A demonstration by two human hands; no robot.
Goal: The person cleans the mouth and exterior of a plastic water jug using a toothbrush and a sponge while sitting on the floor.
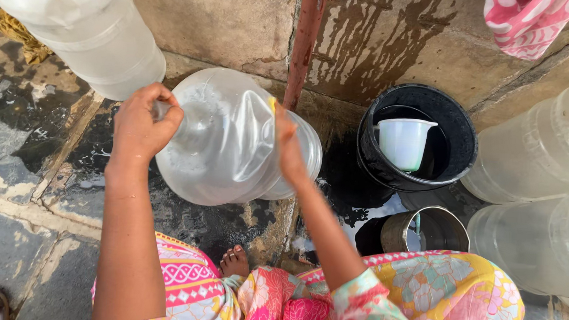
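The left hand (139,125) grips the neck and the right hand (288,147) presses flat on the side of a clear, empty-looking water jug (224,138), while right of the hands a black bucket (461,139) holds a white mug (403,143).

Count: four clear water jugs (231,138), one black bucket (419,140), one white mug (403,143), one steel pot (425,230).
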